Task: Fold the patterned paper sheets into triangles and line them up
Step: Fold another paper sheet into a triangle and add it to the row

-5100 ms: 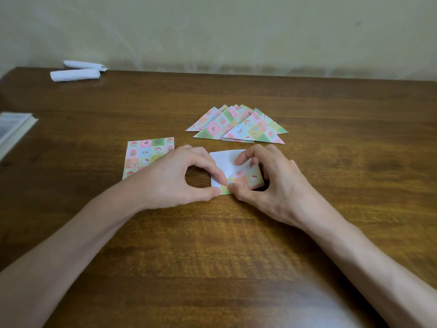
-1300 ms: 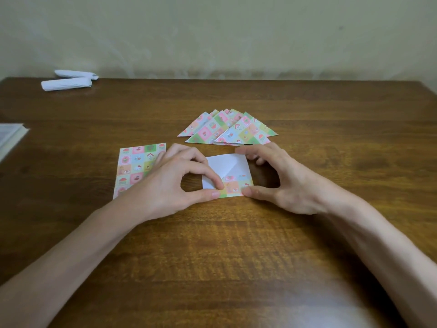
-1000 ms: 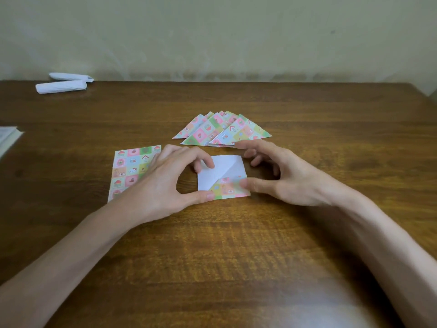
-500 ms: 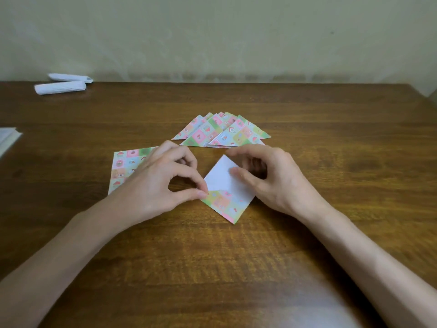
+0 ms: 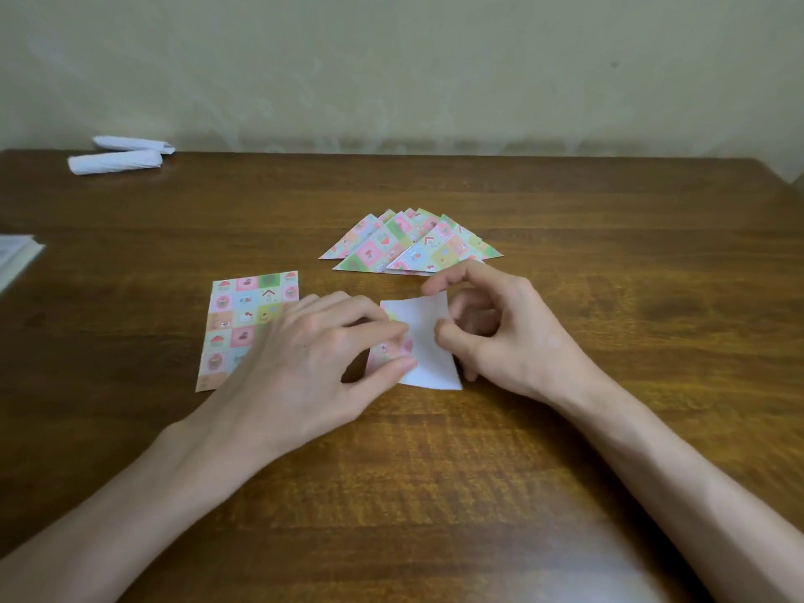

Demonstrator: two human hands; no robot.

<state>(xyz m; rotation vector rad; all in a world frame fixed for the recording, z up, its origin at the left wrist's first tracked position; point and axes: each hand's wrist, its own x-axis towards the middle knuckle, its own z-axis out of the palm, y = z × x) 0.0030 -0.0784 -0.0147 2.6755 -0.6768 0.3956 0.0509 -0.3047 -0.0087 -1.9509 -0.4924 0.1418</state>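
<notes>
Sheet (image 5: 428,341) mid-frame, white side up. Left hand (image 5: 313,363) pinches its patterned left flap; right hand (image 5: 500,332), fingers curled, nips right edge. Paper light, thin, likely slides on table (image 5: 565,472), creases permanently: hold at corners. Finished triangles (image 5: 409,245) fanned above it; unfolded stack (image 5: 243,324) at left.

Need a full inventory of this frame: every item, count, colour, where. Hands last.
half-folded sheet: 1, white side up with a patterned flap, table centre, between the hands
flat patterned sheet: at least 1, pastel checks, left of the half-folded sheet, partly hidden by the left hand
folded triangles: several, overlapping so no exact count, pastel checks, fanned behind the hands
white rolls: 2, white, far left of the table
book-like object: 1, pale, left edge, mostly cut off
table: 1, dark brown wood
wall: cream, behind the table
left hand: pinches the patterned flap
right hand: thumb and forefinger curled on the sheet's right edge
</notes>
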